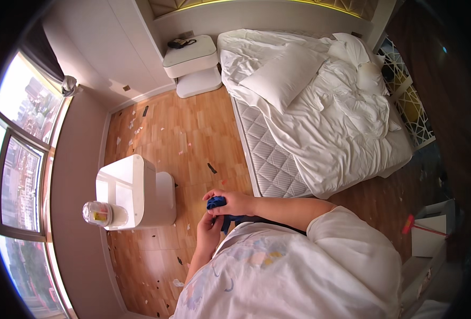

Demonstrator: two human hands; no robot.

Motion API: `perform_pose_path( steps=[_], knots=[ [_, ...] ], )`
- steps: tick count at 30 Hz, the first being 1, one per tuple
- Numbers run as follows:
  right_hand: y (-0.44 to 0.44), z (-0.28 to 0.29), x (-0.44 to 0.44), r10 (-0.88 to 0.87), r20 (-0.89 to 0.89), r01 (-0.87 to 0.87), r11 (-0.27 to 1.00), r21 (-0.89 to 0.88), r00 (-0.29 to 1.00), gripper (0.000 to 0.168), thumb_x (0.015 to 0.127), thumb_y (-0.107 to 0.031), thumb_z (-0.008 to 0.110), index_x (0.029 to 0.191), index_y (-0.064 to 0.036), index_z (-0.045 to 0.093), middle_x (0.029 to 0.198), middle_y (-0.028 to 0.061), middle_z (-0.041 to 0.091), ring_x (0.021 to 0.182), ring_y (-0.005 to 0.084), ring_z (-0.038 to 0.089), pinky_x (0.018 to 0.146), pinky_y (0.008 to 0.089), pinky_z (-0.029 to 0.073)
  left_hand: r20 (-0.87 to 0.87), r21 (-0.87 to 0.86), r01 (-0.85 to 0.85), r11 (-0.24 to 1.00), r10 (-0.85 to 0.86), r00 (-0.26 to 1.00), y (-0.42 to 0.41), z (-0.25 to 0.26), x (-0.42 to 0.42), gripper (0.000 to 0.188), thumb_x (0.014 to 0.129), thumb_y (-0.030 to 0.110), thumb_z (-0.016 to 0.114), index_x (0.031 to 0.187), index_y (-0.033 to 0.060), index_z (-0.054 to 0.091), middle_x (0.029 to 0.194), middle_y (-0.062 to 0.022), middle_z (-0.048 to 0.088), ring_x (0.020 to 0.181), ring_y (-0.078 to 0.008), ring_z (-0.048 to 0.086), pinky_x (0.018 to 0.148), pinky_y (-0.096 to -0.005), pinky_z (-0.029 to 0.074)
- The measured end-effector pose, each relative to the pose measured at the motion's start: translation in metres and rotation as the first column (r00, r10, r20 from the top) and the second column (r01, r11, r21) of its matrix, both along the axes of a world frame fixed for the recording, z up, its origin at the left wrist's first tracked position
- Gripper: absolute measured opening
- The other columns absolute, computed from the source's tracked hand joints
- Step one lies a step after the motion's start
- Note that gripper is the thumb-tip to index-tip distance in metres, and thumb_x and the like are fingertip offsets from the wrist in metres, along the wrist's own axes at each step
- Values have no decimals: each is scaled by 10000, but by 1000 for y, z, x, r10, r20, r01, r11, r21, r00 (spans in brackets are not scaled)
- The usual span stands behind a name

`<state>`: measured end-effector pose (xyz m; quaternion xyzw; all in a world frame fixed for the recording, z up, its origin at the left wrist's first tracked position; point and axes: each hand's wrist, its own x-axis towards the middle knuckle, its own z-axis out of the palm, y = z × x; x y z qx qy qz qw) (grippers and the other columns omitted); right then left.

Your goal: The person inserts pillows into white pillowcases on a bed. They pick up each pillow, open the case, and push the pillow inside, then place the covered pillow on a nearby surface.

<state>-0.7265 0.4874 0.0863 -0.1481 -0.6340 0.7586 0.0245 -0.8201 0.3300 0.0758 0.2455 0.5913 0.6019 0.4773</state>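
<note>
A dark blue cloth [216, 202] is bunched up in front of my body. My right hand [235, 203] is closed around it from the right, with the thumb and fingers about the upper bunch. My left hand [209, 224] pinches the cloth just below, its fingers close to the right hand's. A loose blue end hangs beneath both hands near my white printed shirt [275, 271]. Part of the cloth is hidden behind the fingers.
Scraps of paper and dark strips litter the wood floor [195, 131]. Left stands a white cabinet [119, 179] with a clear plastic jar [97, 213]. Ahead are a nightstand with a telephone [181, 42] and a bed with rumpled white bedding [339, 131]. Windows [22, 183] line the left.
</note>
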Motion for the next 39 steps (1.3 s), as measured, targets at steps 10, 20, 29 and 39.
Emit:
perform_pose_path(
  steps=[10,20,29,39],
  knots=[
    [167,-12,-133,-460,-59,428,860,-278,886,256,981,-277,607,1088,-46,633,973,24,669,891,106,630,808,268,508,-515,-169,273,947,-321,795,178,40,-149,453,833,61,751,1239,-16,565,941,-42,663,778,-99,621,684,-257,511],
    [319,-6,-221,-742,64,737,646,-202,668,245,841,25,490,1016,-10,657,957,77,669,898,158,625,802,305,518,-371,-212,283,935,-345,862,334,21,-257,193,934,159,663,1020,-15,667,732,-13,621,695,-49,504,626,-249,451],
    [432,-12,-250,-897,185,803,248,-541,401,187,880,-168,600,716,-83,572,680,24,535,636,121,501,614,270,424,-276,-64,690,720,-678,681,524,1,-343,222,952,62,563,1154,-21,604,870,-19,653,776,-68,583,692,-236,480],
    [523,-82,-204,-813,582,700,-404,-589,20,182,918,-192,601,1053,-70,606,802,79,593,762,227,628,729,384,554,-24,-84,761,643,-765,644,672,-33,-335,160,952,83,605,1088,5,635,846,1,638,748,-69,572,682,-217,462]
  ],
)
